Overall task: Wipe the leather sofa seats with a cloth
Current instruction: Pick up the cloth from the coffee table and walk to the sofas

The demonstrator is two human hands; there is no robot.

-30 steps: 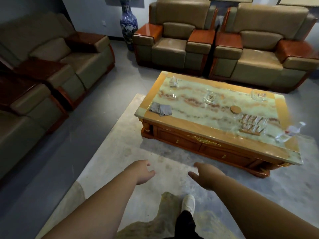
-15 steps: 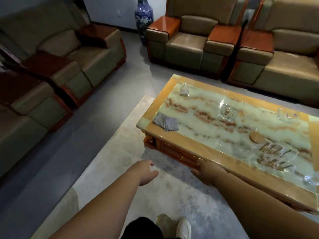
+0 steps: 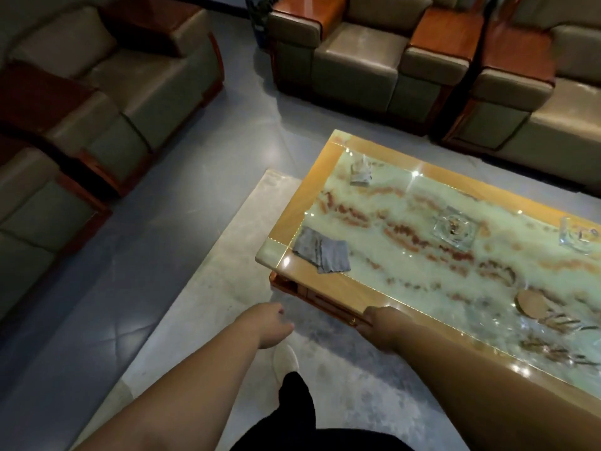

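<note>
Head view: the step in hand looks like fetching the grey cloth [image 3: 322,252], which lies folded flat on the near-left corner of the coffee table [image 3: 328,288]; no wiping has begun, as I judge it. To do this well, the nearer hand should come over the table's edge and down onto the cloth from above, pinching through both folds so it lifts as one piece and does not drag toward the glass ashtray [image 3: 455,227] further along the top.

The right hand [image 3: 382,330] hangs at the table's front edge, its fingers turned down and out of sight, so I cannot tell how they lie; nothing shows in its grasp. The cloth is ahead of it and a little to the left, up on the tabletop, well apart from the fingers.

The left hand [image 3: 271,323] is over the rug [image 3: 208,288], fingers loosely curled, holding nothing. The cloth lies ahead and to its right, apart. The leather sofa seats [image 3: 354,56] stand well beyond both hands.
</note>
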